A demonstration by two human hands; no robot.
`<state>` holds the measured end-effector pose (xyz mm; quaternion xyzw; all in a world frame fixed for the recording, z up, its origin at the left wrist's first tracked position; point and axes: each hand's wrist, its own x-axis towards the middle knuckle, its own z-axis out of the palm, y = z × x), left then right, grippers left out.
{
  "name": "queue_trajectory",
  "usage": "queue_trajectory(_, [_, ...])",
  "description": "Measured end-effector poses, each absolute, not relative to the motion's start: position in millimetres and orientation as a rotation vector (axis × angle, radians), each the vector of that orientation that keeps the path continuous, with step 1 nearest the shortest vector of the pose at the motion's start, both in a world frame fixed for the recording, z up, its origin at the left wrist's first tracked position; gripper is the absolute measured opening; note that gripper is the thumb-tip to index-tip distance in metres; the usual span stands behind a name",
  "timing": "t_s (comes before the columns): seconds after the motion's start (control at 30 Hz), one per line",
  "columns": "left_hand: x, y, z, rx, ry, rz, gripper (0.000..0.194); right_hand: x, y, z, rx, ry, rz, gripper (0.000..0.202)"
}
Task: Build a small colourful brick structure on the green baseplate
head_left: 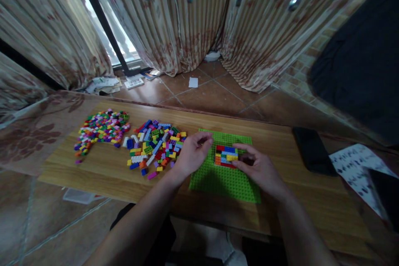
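Observation:
A small block of toy building bricks (226, 154) in red, blue, yellow, orange and white stands on the green baseplate (215, 183). My right hand (260, 170) is at its right side, with the thumb at the near right corner and the index finger at the far right corner, closed about that end. Over the baseplate's left edge, my left hand (193, 153) is apart from the block, its thumb and fingers curled toward each other; whether a small brick is between them I cannot make out. Loose larger bricks (156, 145) lie just left of this hand.
A pile of small bricks (102, 129) lies farther left on the wooden table (102, 174). To the right are a black phone-like object (313, 151) and a marked paper sheet (358, 170). Striped curtains (193, 29) hang beyond the table.

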<state>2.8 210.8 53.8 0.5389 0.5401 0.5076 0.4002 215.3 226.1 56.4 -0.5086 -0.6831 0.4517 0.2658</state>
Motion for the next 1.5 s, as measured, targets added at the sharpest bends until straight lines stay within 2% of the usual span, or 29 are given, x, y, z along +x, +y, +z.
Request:
queue_trajectory(0.1, [7.9, 207.5, 56.0, 1.299, 1.425, 1.385, 0.022, 214.8, 227.3, 64.5, -1.39, -1.788, 1.058, 0.04])
queue_trajectory(0.3, [17.4, 195.3, 65.6, 1.458, 1.491, 1.437, 0.022, 194.8, 221.7, 68.1, -1.259, -1.498, 0.809, 0.018])
queue_trajectory(0.5, [5.3, 195.3, 71.8, 1.48, 1.526, 1.483, 0.025, 158.0, 197.7, 64.2, -1.136, -1.724, 0.735, 0.011])
queue_trajectory(0.8, [-25.8, 209.9, 70.7, 1.089, 1.42, 1.713, 0.02, 116.7, 177.3, 52.7, -0.887, -2.24, 0.626, 0.02])
queue_trajectory(1.0, [-20.0, 211.6, 64.0, 1.08, 1.395, 1.629, 0.015, 112.1, 180.9, 44.7, -0.891, -2.303, 0.629, 0.023])
queue_trajectory(1.5, [-3.5, 204.1, 64.3, 1.326, 1.468, 1.395, 0.019, 116.5, 184.3, 43.0, -0.96, -2.305, 0.56, 0.019])
